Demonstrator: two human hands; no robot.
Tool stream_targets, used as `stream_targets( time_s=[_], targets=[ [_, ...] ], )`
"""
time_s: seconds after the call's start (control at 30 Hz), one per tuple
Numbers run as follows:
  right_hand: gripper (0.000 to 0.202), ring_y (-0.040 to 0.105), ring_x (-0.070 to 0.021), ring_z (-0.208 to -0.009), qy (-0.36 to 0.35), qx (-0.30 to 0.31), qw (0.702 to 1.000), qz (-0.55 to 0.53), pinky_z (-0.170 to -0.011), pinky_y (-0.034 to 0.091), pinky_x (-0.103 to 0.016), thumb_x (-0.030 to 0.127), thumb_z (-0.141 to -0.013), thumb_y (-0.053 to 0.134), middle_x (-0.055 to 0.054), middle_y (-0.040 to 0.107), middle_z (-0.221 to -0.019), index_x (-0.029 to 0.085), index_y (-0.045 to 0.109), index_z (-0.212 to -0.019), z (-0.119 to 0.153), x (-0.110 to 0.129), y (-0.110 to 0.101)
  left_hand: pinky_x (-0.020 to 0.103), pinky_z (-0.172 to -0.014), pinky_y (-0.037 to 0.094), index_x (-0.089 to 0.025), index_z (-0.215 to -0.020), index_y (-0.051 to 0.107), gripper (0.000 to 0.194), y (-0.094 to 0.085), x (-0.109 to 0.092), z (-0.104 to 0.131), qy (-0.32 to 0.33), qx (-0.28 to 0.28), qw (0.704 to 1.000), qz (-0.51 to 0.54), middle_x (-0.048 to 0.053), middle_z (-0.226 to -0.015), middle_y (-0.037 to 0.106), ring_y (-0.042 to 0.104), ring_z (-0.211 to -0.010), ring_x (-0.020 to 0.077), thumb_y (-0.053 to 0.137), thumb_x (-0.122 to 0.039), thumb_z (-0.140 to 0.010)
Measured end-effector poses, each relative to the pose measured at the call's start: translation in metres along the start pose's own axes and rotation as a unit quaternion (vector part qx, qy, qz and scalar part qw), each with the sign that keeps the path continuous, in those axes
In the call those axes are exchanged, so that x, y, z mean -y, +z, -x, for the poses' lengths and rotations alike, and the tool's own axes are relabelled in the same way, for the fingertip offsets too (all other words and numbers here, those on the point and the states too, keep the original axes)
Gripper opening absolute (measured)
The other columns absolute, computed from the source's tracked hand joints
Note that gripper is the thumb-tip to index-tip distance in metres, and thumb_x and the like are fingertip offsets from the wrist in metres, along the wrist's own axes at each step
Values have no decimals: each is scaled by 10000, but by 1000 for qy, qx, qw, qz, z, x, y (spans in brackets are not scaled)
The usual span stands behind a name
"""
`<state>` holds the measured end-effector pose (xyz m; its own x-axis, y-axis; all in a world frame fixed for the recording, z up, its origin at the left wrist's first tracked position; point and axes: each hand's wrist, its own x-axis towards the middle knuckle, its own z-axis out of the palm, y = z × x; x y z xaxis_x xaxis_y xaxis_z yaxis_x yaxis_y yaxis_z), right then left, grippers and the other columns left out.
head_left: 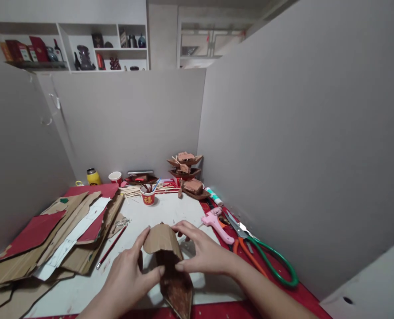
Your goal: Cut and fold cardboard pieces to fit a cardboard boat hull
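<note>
A small brown boat point(178, 290) of painted cardboard lies near the front of the white board, its pointed end toward me. Over its far part arches a curved piece of tan cardboard point(162, 238). My left hand point(130, 270) grips the left side, fingers at the cardboard's edge and thumb inside the boat. On the right, my right hand point(201, 250) holds the other side, with its fingertips by the top of the curved piece and its thumb at the boat's inner wall. The far end of the boat is mostly hidden under the cardboard.
Cardboard sheets point(80, 230) and a pencil point(112, 246) lie left. A red paper cup point(148, 195) with a brush stands behind, near wooden sticks point(133, 190) and finished boats point(193, 187). Right are a pink glue gun point(218, 225) and green-handled scissors point(276, 261). Grey partitions point(133, 119) enclose the table.
</note>
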<state>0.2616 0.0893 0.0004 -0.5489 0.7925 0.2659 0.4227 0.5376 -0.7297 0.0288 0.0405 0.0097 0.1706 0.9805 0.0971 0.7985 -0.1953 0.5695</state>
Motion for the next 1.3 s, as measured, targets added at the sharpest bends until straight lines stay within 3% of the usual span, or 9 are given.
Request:
stream_targets(
  time_s=[0.13, 0.27, 0.4, 0.53, 0.7, 0.83, 0.93, 1.13, 1.3],
  targets=[
    [734, 548, -239, -1005, 3, -13, 993, -114, -881, 448, -367, 327, -605, 800, -83, 564, -1139, 162, 527, -1266, 0, -1, -6, 304, -637, 437, -215, -1460, 287, 771, -6, 2, 2, 43, -60, 997, 16, 13, -736, 607, 582, -655, 211, 614, -394, -785],
    [649, 580, -239, -989, 33, 61, 966, -251, -888, 449, -375, 404, -682, 745, -68, 604, -1137, 195, 540, -1261, 3, 1, 0, 334, -806, 481, -242, -1406, 366, 639, -3, 7, 5, 124, -194, 969, 84, 113, -1246, 555, 588, -994, 244, 603, -309, -816],
    [796, 549, -260, -1055, -9, 72, 976, -206, -930, 430, -389, 373, -620, 793, -88, 556, -1204, 204, 479, -1331, 9, 10, 6, 386, -987, 403, -260, -1335, 465, 554, -7, 7, 6, 160, -227, 953, 121, 89, -1385, 476, 491, -1203, 271, 563, -168, -798],
    [887, 490, -267, -1138, -72, 33, 991, -106, -950, 419, -377, 255, -575, 807, -108, 470, -1292, 214, 415, -1370, 13, 19, 5, 363, -950, 423, -230, -1283, 519, 514, -22, 4, 2, 85, -165, 941, 282, 90, -1308, 546, 555, -1098, 228, 515, -134, -779],
    [914, 448, -283, -1210, -96, 50, 993, -43, -1017, 364, -413, 258, -579, 804, -118, 449, -1319, 228, 385, -1391, 14, 25, 1, 230, -626, 421, -155, -1265, 530, 525, -34, 2, -4, -51, -3, 858, 511, 43, -819, 652, 576, -702, 142, 598, -423, -819],
    [960, 403, -297, -1277, -97, 93, 991, -28, -1072, 303, -433, 274, -577, 808, -124, 431, -1355, 223, 359, -1424, 15, 27, 1, 194, -568, 342, -165, -1357, 444, 728, -31, 1, -1, -48, 111, 813, 569, -53, -606, 526, 475, -562, 90, 735, -391, -730],
    [990, 372, -292, -1312, -93, 97, 991, -27, -1088, 292, -436, 260, -582, 810, -127, 405, -1399, 232, 325, -1445, 16, 24, 2, 191, -571, 342, -178, -1379, 411, 793, -26, -1, 2, -34, 123, 793, 595, -80, -564, 491, 450, -529, 77, 785, -291, -688],
    [807, 356, -295, -1330, -78, -76, 994, -26, -1062, 340, -478, 319, -739, 723, -114, 367, -1460, 288, 324, -1439, 17, 15, 7, 215, -719, 449, -202, -1339, 443, 744, -24, -2, 1, -45, -39, 767, 639, -36, -706, 617, 603, -733, 123, 787, -261, -682],
    [592, 625, -206, -946, -98, -195, 971, -102, -902, 485, -398, 275, -855, 608, -52, 655, -1032, 301, 366, -1394, 22, 22, 21, 250, -748, 506, -281, -1413, 321, 835, -20, -1, 0, -35, -103, 768, 632, 49, -1054, 683, 650, -918, 179, 761, -255, -703]
  ],
)
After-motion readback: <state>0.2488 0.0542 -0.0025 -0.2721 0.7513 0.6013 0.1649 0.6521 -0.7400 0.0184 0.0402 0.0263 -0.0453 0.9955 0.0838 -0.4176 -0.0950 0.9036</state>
